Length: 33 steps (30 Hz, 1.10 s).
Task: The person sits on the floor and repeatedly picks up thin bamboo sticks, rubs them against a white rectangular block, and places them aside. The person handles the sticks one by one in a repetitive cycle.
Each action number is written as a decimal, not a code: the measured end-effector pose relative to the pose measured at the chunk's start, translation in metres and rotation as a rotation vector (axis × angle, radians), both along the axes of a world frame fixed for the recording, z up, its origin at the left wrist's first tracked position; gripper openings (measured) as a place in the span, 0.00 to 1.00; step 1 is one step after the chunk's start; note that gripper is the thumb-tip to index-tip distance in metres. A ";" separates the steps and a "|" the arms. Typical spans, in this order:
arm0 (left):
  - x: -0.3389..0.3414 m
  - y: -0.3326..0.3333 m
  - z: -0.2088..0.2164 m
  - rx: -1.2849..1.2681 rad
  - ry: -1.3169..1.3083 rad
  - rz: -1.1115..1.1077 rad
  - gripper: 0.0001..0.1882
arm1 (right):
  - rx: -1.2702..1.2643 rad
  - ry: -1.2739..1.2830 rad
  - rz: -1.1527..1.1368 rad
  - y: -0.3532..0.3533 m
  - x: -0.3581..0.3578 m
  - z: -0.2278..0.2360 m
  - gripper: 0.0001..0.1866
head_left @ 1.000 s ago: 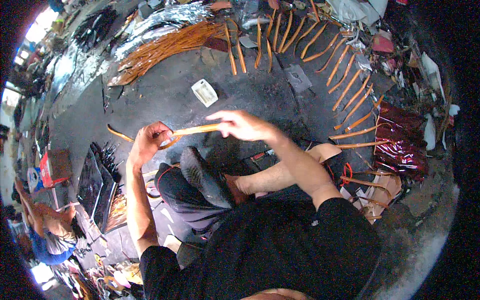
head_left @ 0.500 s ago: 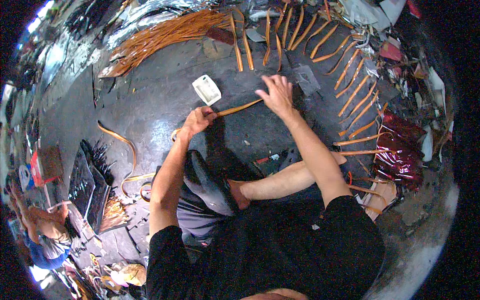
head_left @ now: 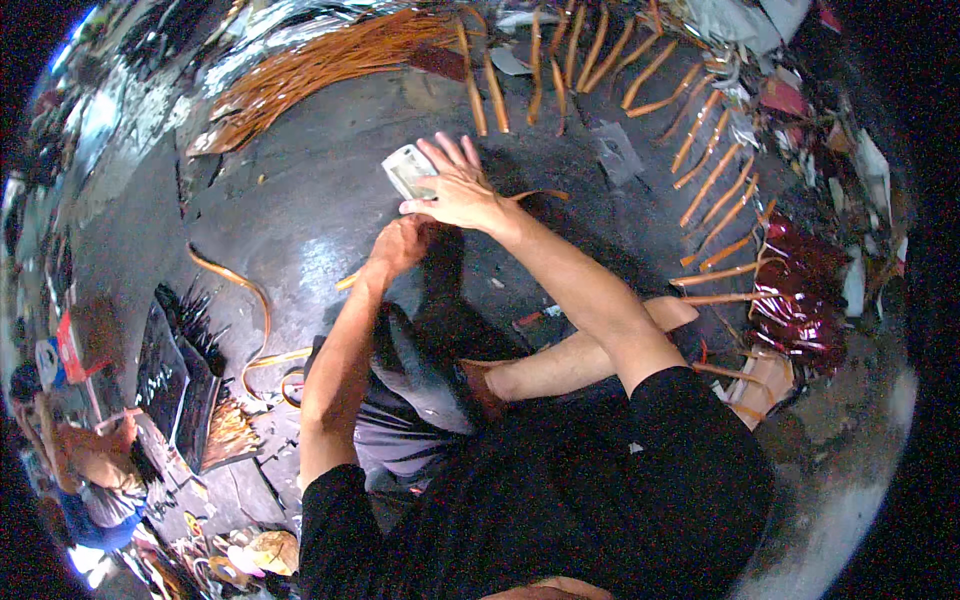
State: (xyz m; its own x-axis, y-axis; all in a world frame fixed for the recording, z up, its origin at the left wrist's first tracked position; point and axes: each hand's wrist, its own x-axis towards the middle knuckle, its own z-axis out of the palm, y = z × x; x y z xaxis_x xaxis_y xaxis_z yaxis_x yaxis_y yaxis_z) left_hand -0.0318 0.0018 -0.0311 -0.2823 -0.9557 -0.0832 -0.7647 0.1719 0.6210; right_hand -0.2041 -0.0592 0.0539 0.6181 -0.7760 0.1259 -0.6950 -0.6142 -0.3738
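Note:
My left hand is closed round a long tan-brown strip, leather-like, held low over the dark floor. One part of the strip sticks out beside that wrist; its curled far end shows beyond my right wrist. Just above the left hand, my right hand is open, fingers spread, its thumb close to the left knuckles. Whether its palm touches the strip is hidden. Partly behind the right fingers lies a small white rectangular dish with something pale in it.
Several similar strips lie in an arc from far middle to right. A bundle of thin brown strips lies far left. Dark red glossy sheeting is at right. A loose strip and a black folded sheet lie left, near another person.
My right hand has swung left from the strip's far end to beside my left hand, now partly covering the white dish. The strip's far end has curled. The left hand has barely moved.

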 end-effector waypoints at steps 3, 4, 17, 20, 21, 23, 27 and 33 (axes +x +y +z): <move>-0.014 -0.006 0.012 0.007 0.109 -0.100 0.12 | 0.124 -0.052 -0.041 0.002 -0.012 -0.013 0.34; -0.020 -0.007 0.024 0.018 0.149 -0.114 0.12 | 0.023 -0.181 -0.087 0.004 -0.019 -0.020 0.25; -0.010 0.018 0.060 -0.112 -0.114 -0.248 0.28 | 0.922 -0.733 -0.744 0.095 -0.192 0.004 0.31; -0.009 0.019 0.063 -0.128 -0.125 -0.255 0.28 | 0.981 -0.691 -0.652 0.097 -0.186 -0.003 0.33; -0.008 0.019 0.061 -0.130 -0.119 -0.255 0.28 | 0.989 -0.672 -0.652 0.098 -0.184 -0.005 0.33; -0.005 0.017 0.057 -0.155 -0.091 -0.259 0.27 | 1.002 -0.626 -0.650 0.097 -0.178 -0.003 0.33; -0.004 0.019 0.060 -0.113 -0.065 -0.239 0.24 | 1.014 -0.475 -0.669 0.096 -0.169 -0.004 0.34; 0.019 0.007 0.042 -0.045 0.231 -0.257 0.14 | 0.915 -0.214 -0.629 0.102 -0.138 -0.008 0.33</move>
State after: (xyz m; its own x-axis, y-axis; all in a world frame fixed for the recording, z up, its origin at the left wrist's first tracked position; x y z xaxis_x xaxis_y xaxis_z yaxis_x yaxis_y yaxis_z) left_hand -0.0125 0.0093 0.0113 -0.5207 -0.8522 0.0516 -0.5333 0.3719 0.7598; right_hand -0.3426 0.0432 0.0455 0.1194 -0.7966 -0.5926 -0.6519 0.3873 -0.6519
